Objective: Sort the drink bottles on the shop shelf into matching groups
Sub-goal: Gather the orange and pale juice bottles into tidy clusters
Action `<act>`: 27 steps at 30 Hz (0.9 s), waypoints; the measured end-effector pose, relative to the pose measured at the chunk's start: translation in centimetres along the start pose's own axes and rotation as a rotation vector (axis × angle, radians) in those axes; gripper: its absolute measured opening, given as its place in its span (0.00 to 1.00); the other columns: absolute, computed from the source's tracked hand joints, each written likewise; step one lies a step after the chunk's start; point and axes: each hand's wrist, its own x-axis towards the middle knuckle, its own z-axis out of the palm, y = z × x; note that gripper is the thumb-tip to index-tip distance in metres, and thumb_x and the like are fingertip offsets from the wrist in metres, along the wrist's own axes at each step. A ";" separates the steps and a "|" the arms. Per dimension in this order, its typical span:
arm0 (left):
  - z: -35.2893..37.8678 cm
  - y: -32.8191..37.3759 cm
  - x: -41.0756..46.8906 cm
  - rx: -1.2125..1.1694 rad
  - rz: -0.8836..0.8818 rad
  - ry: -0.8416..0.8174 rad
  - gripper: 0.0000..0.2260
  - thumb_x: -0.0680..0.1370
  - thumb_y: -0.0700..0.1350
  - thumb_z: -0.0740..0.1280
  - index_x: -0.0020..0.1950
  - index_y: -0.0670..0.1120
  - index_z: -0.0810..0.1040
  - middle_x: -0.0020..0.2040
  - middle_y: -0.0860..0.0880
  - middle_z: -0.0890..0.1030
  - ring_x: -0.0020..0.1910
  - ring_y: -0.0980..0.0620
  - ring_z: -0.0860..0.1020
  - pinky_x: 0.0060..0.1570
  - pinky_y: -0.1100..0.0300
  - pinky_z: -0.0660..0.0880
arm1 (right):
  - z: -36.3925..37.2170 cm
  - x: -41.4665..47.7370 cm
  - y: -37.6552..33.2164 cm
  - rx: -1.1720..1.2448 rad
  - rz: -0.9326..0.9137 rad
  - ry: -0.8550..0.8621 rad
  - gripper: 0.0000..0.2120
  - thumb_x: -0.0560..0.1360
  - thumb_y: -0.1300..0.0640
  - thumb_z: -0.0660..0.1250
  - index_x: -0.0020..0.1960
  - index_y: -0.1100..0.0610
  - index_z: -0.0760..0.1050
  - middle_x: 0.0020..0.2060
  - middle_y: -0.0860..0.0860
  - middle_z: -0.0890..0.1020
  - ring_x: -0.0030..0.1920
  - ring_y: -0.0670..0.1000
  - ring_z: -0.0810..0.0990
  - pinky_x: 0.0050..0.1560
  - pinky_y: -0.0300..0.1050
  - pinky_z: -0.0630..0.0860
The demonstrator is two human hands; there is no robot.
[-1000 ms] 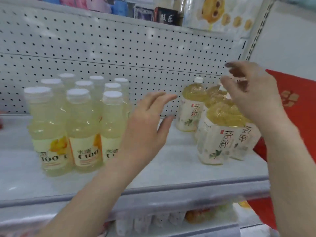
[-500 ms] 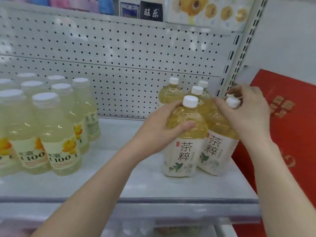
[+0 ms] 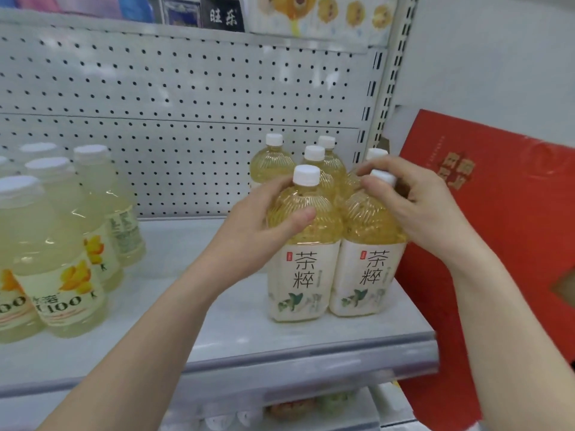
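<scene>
Several amber tea bottles with white caps and cream labels stand grouped at the right end of the shelf (image 3: pixel 236 334). My left hand (image 3: pixel 258 231) grips the shoulder of the front left tea bottle (image 3: pixel 303 269). My right hand (image 3: pixel 417 206) curls over the neck and shoulder of the front right tea bottle (image 3: pixel 370 275). Three more tea bottles (image 3: pixel 273 160) stand behind these. A separate group of pale yellow C100 bottles (image 3: pixel 62 275) with wide white caps stands at the left end of the shelf.
A white pegboard (image 3: pixel 186 119) backs the shelf, and an upright post (image 3: pixel 385 88) ends it on the right. A red carton (image 3: pixel 504 244) leans just right of the shelf. Packaged goods sit on the shelf above and on the one below.
One second ago both hands hovered apart from the bottles. Now each hand holds a front tea bottle, and the two bottles stand upright side by side. The view has shifted right and closer.
</scene>
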 end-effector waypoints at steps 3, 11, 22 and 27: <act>-1.0 -0.3 0.5 -0.074 -0.005 -0.037 0.23 0.72 0.68 0.61 0.65 0.62 0.75 0.60 0.63 0.80 0.60 0.62 0.78 0.61 0.52 0.76 | -0.9 0.8 0.5 0.045 0.001 -0.043 0.10 0.81 0.45 0.64 0.55 0.46 0.82 0.48 0.46 0.86 0.45 0.43 0.83 0.47 0.45 0.77; -1.1 -0.5 10.1 0.097 -0.102 -0.160 0.18 0.78 0.55 0.68 0.67 0.55 0.76 0.59 0.57 0.81 0.60 0.57 0.78 0.56 0.60 0.76 | -2.1 7.8 3.0 -0.334 0.362 -0.165 0.24 0.80 0.37 0.60 0.66 0.52 0.76 0.59 0.48 0.79 0.61 0.54 0.78 0.56 0.49 0.72; -2.0 -1.8 8.7 0.242 -0.088 0.023 0.15 0.75 0.62 0.68 0.58 0.59 0.80 0.53 0.61 0.82 0.53 0.60 0.79 0.58 0.53 0.76 | -1.4 8.2 3.2 -0.087 0.151 -0.385 0.20 0.78 0.35 0.61 0.50 0.49 0.82 0.46 0.52 0.84 0.46 0.52 0.81 0.51 0.50 0.75; -2.8 -1.4 8.4 0.329 -0.134 0.040 0.19 0.69 0.71 0.68 0.57 0.65 0.78 0.48 0.64 0.81 0.49 0.62 0.79 0.55 0.51 0.78 | -1.2 8.8 3.2 0.030 0.148 -0.480 0.17 0.78 0.37 0.62 0.51 0.48 0.82 0.45 0.44 0.85 0.45 0.43 0.82 0.52 0.47 0.75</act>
